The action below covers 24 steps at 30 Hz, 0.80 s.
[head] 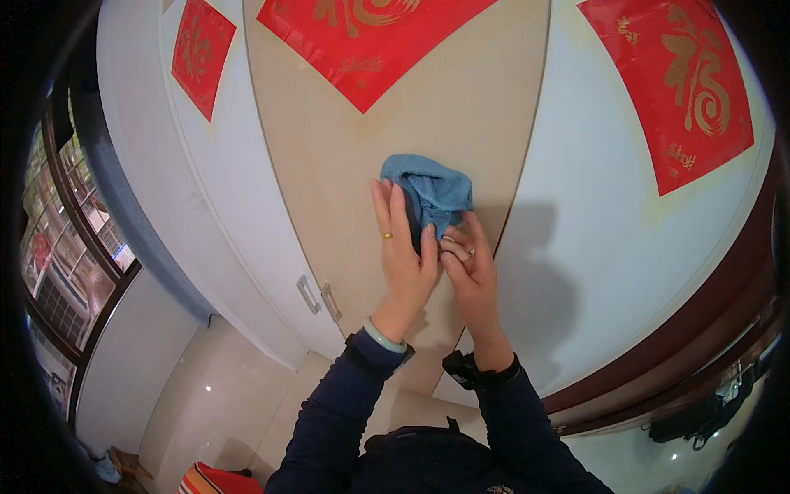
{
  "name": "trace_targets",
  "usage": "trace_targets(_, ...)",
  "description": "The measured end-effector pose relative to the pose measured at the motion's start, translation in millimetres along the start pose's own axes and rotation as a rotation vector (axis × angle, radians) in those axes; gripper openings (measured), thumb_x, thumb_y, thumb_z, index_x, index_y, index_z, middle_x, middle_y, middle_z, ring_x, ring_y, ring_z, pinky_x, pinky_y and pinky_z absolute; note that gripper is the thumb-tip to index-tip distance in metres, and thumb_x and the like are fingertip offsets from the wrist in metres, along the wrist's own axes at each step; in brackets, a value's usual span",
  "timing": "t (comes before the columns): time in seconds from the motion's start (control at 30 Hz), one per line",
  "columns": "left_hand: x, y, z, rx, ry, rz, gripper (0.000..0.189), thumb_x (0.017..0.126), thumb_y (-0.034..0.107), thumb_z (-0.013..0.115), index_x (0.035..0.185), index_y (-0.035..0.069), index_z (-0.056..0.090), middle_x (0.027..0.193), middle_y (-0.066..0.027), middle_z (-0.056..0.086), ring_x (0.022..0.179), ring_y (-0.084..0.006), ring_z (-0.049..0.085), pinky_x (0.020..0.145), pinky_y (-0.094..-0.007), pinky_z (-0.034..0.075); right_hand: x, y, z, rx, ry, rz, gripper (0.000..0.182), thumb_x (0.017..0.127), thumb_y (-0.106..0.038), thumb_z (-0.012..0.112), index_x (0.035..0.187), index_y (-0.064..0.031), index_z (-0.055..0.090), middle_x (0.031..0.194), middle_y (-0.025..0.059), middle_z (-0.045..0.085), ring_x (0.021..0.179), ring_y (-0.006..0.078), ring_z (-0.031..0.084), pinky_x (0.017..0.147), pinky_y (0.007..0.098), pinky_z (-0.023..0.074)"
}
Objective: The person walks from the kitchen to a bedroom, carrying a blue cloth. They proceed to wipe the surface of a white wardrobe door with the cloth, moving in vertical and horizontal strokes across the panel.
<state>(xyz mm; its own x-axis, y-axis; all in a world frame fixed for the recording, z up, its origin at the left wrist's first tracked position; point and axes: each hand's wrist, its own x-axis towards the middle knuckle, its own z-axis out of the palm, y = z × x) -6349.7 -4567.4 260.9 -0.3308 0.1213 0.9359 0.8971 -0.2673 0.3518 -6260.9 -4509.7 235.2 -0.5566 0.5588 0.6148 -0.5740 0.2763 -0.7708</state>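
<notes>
A crumpled blue cloth (pixel 435 182) is held between both hands in front of a beige wardrobe door (pixel 333 160). My left hand (pixel 404 247), with a gold ring and a pale bangle at the wrist, lies along the cloth's left side, its fingers pointing up. My right hand (pixel 472 265) has its fingers curled at the cloth's lower right edge, with a ring on one finger. Whether the cloth touches the door cannot be told.
Red paper decorations with gold characters (pixel 364 68) are stuck on the doors. Metal door handles (pixel 330 302) are at lower left. A barred window (pixel 68 228) and a grey-blue curtain (pixel 133 216) are left; a red and orange striped item (pixel 216 478) is on the floor.
</notes>
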Motion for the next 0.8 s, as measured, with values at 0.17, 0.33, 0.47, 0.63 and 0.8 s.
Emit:
trace_targets(0.17,-26.5,-32.3,8.8,0.17,-0.049,-0.099,0.058,0.086,0.002,0.051,0.137,-0.005,0.026,0.148,-0.03,0.008,0.137,-0.0468,0.01,0.111,-0.0499,0.013,-12.3,19.3,-7.1,0.042,-0.048,0.068,0.059,0.09,0.005,0.048,0.143,-0.0044,0.025,0.121,0.0136,0.05,0.108,0.0174,0.052,0.095,0.0293,0.0406)
trace_targets(0.33,-84.0,-49.5,21.6,0.243,-0.087,-0.199,0.057,0.088,0.006,0.048,0.139,-0.005,0.024,0.148,-0.031,0.008,0.137,-0.0487,0.008,0.11,-0.0556,0.007,-40.7,57.9,-24.4,-0.07,-0.025,0.152,0.055,0.09,0.005,0.048,0.14,-0.0072,0.03,0.113,0.013,0.055,0.105,0.016,0.054,0.094,0.0277,0.0407)
trace_targets(0.47,-126.5,-57.6,23.0,0.244,-0.102,-0.274,0.055,0.087,0.004,0.047,0.138,-0.005,0.027,0.148,-0.0302,0.008,0.137,-0.0482,0.008,0.11,-0.0547,0.008,-61.7,77.4,-27.3,-0.12,0.01,0.222,0.045,0.09,0.002,0.049,0.133,-0.0054,0.039,0.109,0.0137,0.058,0.099,0.0184,0.058,0.088,0.0293,0.0444)
trace_targets(0.63,-161.3,-56.5,20.7,0.258,-0.185,-0.349,0.054,0.087,0.002,0.046,0.137,-0.005,0.029,0.149,-0.0287,0.009,0.137,-0.0469,0.008,0.111,-0.0526,0.009,-83.9,104.5,-36.6,-0.177,-0.02,0.27,0.05,0.088,0.007,0.047,0.135,-0.0066,0.035,0.108,0.0097,0.054,0.102,0.0161,0.054,0.09,0.0276,0.0422)
trace_targets(0.8,-175.9,-38.5,14.7,-0.18,-0.058,-0.635,0.052,0.091,0.007,0.043,0.139,-0.003,0.025,0.15,-0.0247,0.013,0.139,-0.0376,0.013,0.112,-0.0425,0.014,-90.3,100.7,-33.8,-0.172,-0.012,0.311,0.053,0.086,0.007,0.049,0.135,-0.0058,0.035,0.11,0.011,0.054,0.102,0.0175,0.054,0.09,0.029,0.0429)
